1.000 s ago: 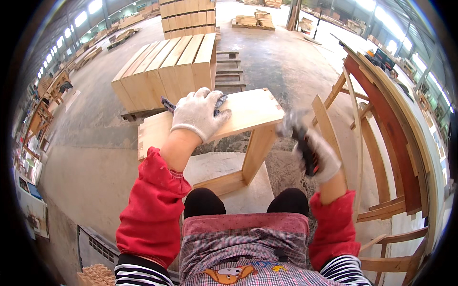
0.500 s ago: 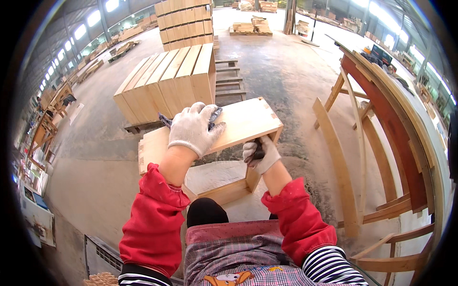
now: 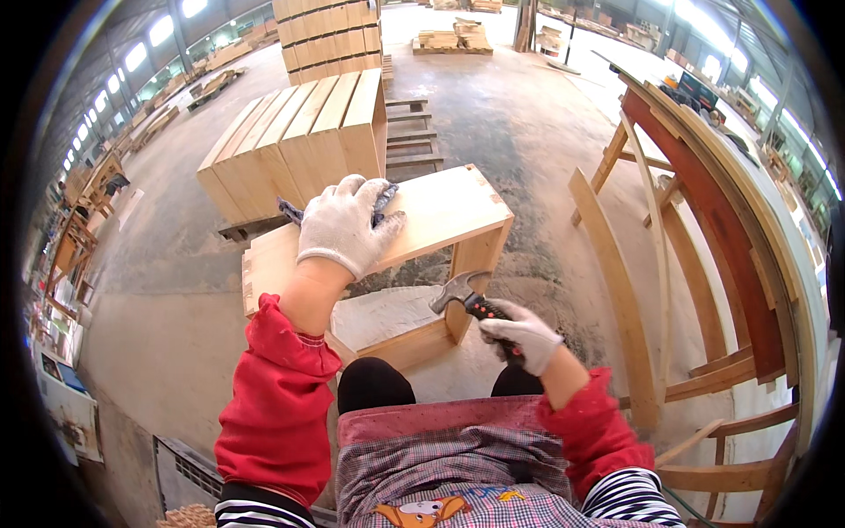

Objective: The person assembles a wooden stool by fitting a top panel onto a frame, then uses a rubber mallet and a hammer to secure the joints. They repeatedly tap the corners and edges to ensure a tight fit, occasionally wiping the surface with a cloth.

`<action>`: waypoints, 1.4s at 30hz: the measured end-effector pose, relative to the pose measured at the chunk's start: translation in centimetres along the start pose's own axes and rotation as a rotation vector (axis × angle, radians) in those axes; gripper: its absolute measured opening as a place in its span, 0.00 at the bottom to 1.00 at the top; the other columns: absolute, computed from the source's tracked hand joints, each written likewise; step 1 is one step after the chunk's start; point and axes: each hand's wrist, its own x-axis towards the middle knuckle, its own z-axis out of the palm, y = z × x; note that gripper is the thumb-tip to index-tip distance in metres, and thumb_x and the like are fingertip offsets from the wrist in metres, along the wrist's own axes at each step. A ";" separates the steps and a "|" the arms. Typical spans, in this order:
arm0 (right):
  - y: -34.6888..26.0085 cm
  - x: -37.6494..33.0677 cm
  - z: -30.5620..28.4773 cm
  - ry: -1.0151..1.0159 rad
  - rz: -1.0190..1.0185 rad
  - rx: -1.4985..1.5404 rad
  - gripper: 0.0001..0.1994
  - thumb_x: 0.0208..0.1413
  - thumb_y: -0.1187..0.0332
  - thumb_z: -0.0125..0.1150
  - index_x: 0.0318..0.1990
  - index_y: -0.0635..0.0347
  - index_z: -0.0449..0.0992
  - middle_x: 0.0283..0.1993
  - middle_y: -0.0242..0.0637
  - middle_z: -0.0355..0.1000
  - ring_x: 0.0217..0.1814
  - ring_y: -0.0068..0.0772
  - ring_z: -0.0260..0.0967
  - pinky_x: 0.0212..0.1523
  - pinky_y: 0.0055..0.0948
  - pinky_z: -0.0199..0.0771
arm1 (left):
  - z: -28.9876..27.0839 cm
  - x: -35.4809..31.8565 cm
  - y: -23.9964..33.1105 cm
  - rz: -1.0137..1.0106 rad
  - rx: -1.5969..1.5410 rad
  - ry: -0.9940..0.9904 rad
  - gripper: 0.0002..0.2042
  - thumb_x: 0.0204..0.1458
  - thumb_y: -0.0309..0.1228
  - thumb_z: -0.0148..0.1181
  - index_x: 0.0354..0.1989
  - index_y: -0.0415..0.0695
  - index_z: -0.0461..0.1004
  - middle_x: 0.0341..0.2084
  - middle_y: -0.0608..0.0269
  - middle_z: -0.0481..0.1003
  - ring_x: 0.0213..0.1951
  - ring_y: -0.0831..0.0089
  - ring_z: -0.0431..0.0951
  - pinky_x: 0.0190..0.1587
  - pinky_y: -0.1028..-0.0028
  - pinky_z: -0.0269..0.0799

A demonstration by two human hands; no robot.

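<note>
A pale wooden drawer frame (image 3: 444, 201) stands on edge in front of my knees, with interlocking joints at its corners. My gloved left hand (image 3: 341, 229) lies over its top board, fingers curled on a dark crumpled cloth (image 3: 385, 204) that sticks out at both sides. To the right, my gloved right hand (image 3: 524, 336) grips a claw hammer (image 3: 480, 305) by its black and red handle. The hammer's head is raised before the frame's open side, apart from my left hand. Part of the handle is hidden in my fingers.
Beyond the frame, a row of similar wooden boxes (image 3: 295, 145) rests on a pallet, with a taller stack (image 3: 330, 40) behind. On the right stands a long workbench (image 3: 704, 185) with curved boards (image 3: 620, 290) leaning by it. A white machine (image 3: 66, 396) is at far left.
My right hand has come out from inside the frame's right end, toward me and to the right, bringing the hammer into full view. My left hand stays on the top board.
</note>
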 end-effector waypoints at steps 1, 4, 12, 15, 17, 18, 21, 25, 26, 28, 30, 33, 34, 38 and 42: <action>-2.0 -1.9 0.2 -0.033 -0.103 -0.121 0.23 0.55 0.64 0.68 0.56 0.61 0.71 0.30 0.27 0.68 0.23 0.18 0.66 0.24 0.20 0.70 | -0.1 -0.1 -0.1 0.001 0.006 0.006 0.22 0.50 0.46 0.62 0.50 0.46 0.77 0.47 0.53 0.75 0.49 0.52 0.75 0.53 0.58 0.70; -7.7 -4.9 0.5 -0.026 -0.561 -0.381 0.26 0.52 0.71 0.67 0.60 0.65 0.69 0.33 0.28 0.67 0.31 0.19 0.67 0.35 0.20 0.72 | -0.2 -0.2 -0.1 0.000 0.010 -0.003 0.22 0.51 0.46 0.62 0.50 0.46 0.77 0.47 0.53 0.75 0.49 0.52 0.75 0.53 0.58 0.70; -16.8 -5.3 -0.7 0.332 -0.625 -1.026 0.25 0.51 0.76 0.64 0.59 0.69 0.69 0.43 0.39 0.75 0.39 0.23 0.71 0.47 0.25 0.74 | -0.4 -0.2 -0.1 0.000 0.011 -0.014 0.23 0.52 0.47 0.60 0.51 0.47 0.76 0.47 0.54 0.75 0.49 0.52 0.75 0.53 0.58 0.70; -17.1 -5.4 0.1 0.390 -0.810 -0.930 0.24 0.51 0.76 0.63 0.58 0.67 0.71 0.42 0.39 0.75 0.38 0.21 0.70 0.46 0.24 0.74 | -0.4 -0.3 -0.1 -0.006 0.023 -0.011 0.23 0.52 0.48 0.60 0.51 0.47 0.76 0.47 0.54 0.75 0.48 0.51 0.75 0.53 0.57 0.70; -16.7 -5.6 0.8 0.449 -0.747 -0.903 0.24 0.52 0.74 0.63 0.58 0.67 0.72 0.41 0.37 0.75 0.39 0.21 0.70 0.47 0.23 0.73 | -0.4 -0.2 0.1 -0.008 0.014 -0.017 0.23 0.52 0.48 0.60 0.51 0.47 0.76 0.47 0.54 0.75 0.48 0.51 0.75 0.53 0.57 0.70; -16.8 -5.4 0.5 0.399 -0.693 -0.915 0.24 0.52 0.74 0.64 0.58 0.67 0.71 0.42 0.38 0.75 0.40 0.21 0.70 0.47 0.23 0.73 | -0.5 -0.2 0.1 -0.008 0.010 -0.021 0.22 0.52 0.48 0.60 0.51 0.48 0.76 0.47 0.54 0.75 0.48 0.51 0.75 0.52 0.57 0.70; -18.2 -4.9 -0.7 0.347 -0.619 -1.118 0.25 0.51 0.76 0.65 0.59 0.68 0.71 0.43 0.38 0.76 0.41 0.22 0.71 0.49 0.23 0.73 | -0.4 -0.2 0.0 -0.002 0.017 -0.009 0.22 0.52 0.48 0.59 0.51 0.48 0.76 0.46 0.55 0.75 0.47 0.52 0.75 0.52 0.57 0.70; -16.7 -3.5 -0.3 0.333 -0.817 -0.620 0.23 0.53 0.74 0.65 0.58 0.68 0.72 0.47 0.40 0.76 0.47 0.24 0.71 0.54 0.25 0.71 | -0.3 -0.3 -0.2 0.002 0.033 0.009 0.22 0.52 0.48 0.60 0.50 0.48 0.76 0.46 0.56 0.75 0.47 0.52 0.76 0.51 0.57 0.71; -16.5 -3.0 -0.6 0.327 -0.753 -0.731 0.23 0.53 0.74 0.65 0.58 0.68 0.72 0.47 0.41 0.76 0.47 0.24 0.71 0.54 0.25 0.71 | -0.3 -0.3 -0.1 -0.002 0.023 -0.003 0.22 0.52 0.48 0.60 0.50 0.48 0.76 0.46 0.56 0.75 0.47 0.53 0.76 0.51 0.57 0.71; -16.7 -2.0 -1.3 0.314 -0.630 -0.932 0.23 0.54 0.73 0.64 0.58 0.68 0.71 0.47 0.41 0.75 0.47 0.24 0.71 0.54 0.25 0.71 | -0.3 -0.2 -0.1 -0.003 0.022 -0.006 0.22 0.52 0.48 0.60 0.50 0.48 0.76 0.46 0.56 0.75 0.47 0.52 0.76 0.51 0.57 0.71; -17.5 -1.7 -1.4 0.322 -0.684 -0.932 0.23 0.53 0.74 0.64 0.57 0.69 0.71 0.45 0.43 0.77 0.45 0.24 0.72 0.52 0.25 0.71 | -0.2 0.0 -0.3 0.006 0.033 0.006 0.22 0.52 0.48 0.60 0.50 0.48 0.76 0.46 0.56 0.75 0.47 0.52 0.76 0.51 0.57 0.71; -17.7 -1.6 -0.1 0.382 -0.838 -0.882 0.24 0.53 0.71 0.64 0.59 0.65 0.71 0.45 0.47 0.78 0.47 0.29 0.75 0.52 0.27 0.72 | -0.1 -0.5 -0.5 0.006 0.043 0.014 0.22 0.52 0.48 0.60 0.50 0.48 0.76 0.47 0.55 0.75 0.47 0.52 0.76 0.51 0.56 0.71; -17.3 -1.3 -0.3 0.409 -0.800 -0.980 0.24 0.53 0.70 0.64 0.59 0.65 0.71 0.45 0.47 0.77 0.47 0.30 0.75 0.52 0.28 0.72 | -0.2 -0.3 -0.2 0.004 0.032 0.003 0.22 0.52 0.48 0.59 0.50 0.48 0.76 0.47 0.55 0.75 0.47 0.52 0.76 0.51 0.57 0.71; -16.8 -0.1 -1.1 0.438 -0.713 -1.089 0.25 0.54 0.65 0.63 0.60 0.63 0.71 0.47 0.50 0.77 0.48 0.39 0.77 0.53 0.30 0.72 | -0.1 -0.2 -0.2 -0.004 0.021 -0.007 0.22 0.52 0.48 0.59 0.50 0.48 0.76 0.47 0.55 0.75 0.47 0.53 0.76 0.51 0.57 0.71; -16.3 -1.1 0.8 0.499 -0.845 -0.912 0.25 0.54 0.68 0.63 0.60 0.62 0.71 0.48 0.52 0.77 0.49 0.43 0.77 0.53 0.32 0.73 | -0.2 -0.5 -0.3 0.002 0.026 0.010 0.22 0.52 0.48 0.59 0.50 0.48 0.76 0.46 0.55 0.75 0.47 0.53 0.76 0.51 0.57 0.71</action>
